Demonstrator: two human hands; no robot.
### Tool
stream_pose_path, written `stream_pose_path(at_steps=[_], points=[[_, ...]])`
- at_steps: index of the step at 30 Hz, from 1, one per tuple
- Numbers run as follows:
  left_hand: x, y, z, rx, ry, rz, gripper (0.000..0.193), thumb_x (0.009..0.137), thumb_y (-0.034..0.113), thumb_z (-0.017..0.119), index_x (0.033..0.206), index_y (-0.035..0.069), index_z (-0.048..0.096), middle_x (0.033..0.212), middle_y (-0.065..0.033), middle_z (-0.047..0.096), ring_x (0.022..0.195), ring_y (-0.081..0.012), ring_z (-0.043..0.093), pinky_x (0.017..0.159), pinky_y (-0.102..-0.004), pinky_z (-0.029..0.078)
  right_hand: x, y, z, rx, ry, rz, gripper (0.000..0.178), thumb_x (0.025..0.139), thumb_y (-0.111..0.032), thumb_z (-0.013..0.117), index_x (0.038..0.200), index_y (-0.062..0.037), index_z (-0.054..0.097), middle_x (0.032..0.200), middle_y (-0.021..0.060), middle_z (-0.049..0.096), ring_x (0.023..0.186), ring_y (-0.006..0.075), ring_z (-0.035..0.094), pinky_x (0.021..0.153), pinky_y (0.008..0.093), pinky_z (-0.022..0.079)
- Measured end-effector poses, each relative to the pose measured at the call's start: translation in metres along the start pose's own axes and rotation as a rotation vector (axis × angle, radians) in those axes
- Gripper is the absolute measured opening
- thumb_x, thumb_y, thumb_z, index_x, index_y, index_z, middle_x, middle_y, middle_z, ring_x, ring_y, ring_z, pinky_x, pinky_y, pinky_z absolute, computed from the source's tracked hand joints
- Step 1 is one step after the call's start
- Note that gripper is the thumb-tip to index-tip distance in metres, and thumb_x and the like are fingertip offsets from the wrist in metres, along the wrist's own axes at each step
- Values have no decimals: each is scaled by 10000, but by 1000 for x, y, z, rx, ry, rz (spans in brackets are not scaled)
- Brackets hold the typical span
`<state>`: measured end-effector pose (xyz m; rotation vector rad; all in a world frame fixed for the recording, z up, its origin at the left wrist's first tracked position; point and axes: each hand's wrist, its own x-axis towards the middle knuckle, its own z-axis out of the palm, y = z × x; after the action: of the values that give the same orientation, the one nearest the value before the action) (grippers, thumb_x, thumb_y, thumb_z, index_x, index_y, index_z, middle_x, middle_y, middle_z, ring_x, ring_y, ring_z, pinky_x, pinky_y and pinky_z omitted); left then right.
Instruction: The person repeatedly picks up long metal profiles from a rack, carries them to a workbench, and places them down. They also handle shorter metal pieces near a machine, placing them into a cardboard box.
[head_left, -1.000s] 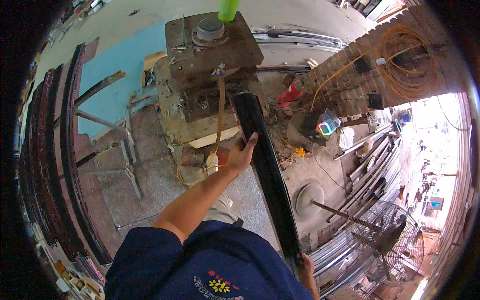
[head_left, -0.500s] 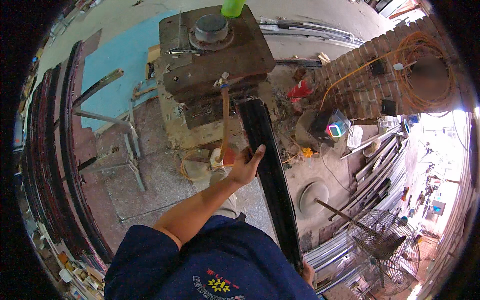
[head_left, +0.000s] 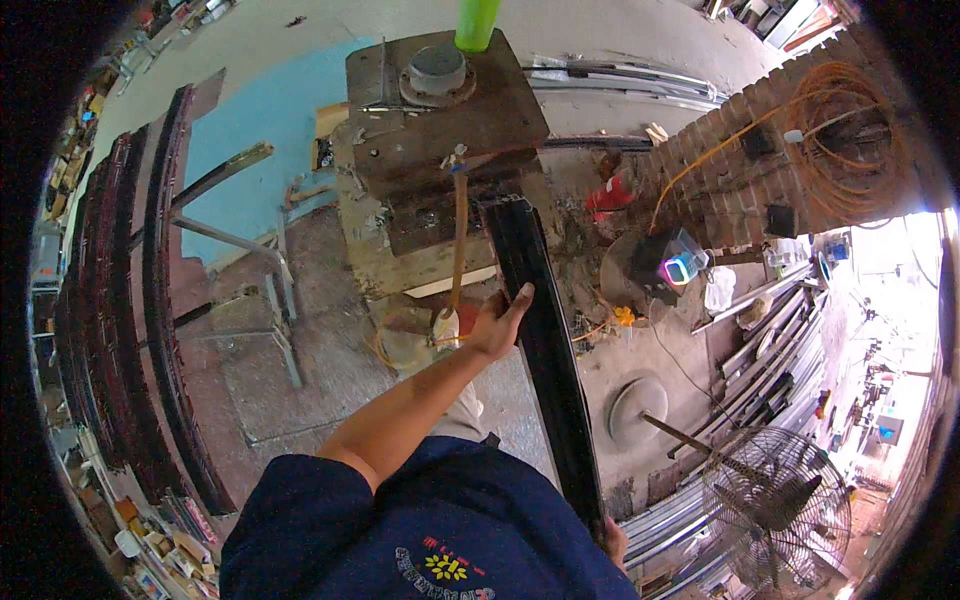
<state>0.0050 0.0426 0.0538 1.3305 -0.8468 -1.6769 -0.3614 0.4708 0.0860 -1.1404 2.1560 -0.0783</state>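
Little has moved since the earlier frames: bench and bar have drifted slightly rightward together in the view, and less of the right hand [head_left: 615,545] shows than a second ago. One long black bar [head_left: 553,350] is held aslant in front of the body, its far end near the front of the single brown bench [head_left: 490,115]; whether the two touch cannot be told. One left hand [head_left: 497,325] grips the bar's left edge partway along, half closed, with one thumb laid over the upper face and the fingers largely out of sight at the edge. The right hand is at the bar's near end, mostly hidden, so how far it is closed cannot be told.

On the bench are one round metal fitting [head_left: 438,70] and one green cylinder [head_left: 477,25]. One brown hose [head_left: 460,235] hangs from one small valve [head_left: 455,158] at the bench front. To the left, at least three dark bars [head_left: 157,300] lie side by side. To the right are one caged fan [head_left: 775,500] on one round grey base [head_left: 637,410], one device with a glowing ring [head_left: 680,268], and one orange hose coil [head_left: 845,85] against the brickwork.
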Motion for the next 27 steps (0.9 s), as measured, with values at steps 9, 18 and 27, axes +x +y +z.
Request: stream_pose_path(at_steps=[9, 18, 27], points=[[50, -82, -36, 349, -17, 42, 937, 871, 747, 369, 1425, -9, 369, 1365, -233, 499, 1241, -336, 500, 1050, -376, 367, 150, -28, 129, -158, -162, -201, 275, 905, -285, 525, 1134, -151, 596, 875, 256, 638, 832, 471, 603, 705, 505, 482], [11, -114, -11, 532, -46, 133, 764, 874, 705, 444, 1186, 18, 558, 1047, -83, 623, 910, -210, 571, 810, -368, 478, 173, 48, 217, 214, -228, -84, 253, 917, -334, 509, 955, -101, 598, 729, 119, 578, 633, 287, 556, 565, 412, 428], [-178, -41, -19, 323, -335, -42, 637, 892, 568, 580, 1262, 57, 495, 1045, -53, 598, 845, -155, 557, 733, -318, 491, 111, 79, 183, 282, -135, -128, 205, 841, -241, 567, 887, -51, 630, 715, 148, 607, 617, 279, 592, 546, 400, 431]])
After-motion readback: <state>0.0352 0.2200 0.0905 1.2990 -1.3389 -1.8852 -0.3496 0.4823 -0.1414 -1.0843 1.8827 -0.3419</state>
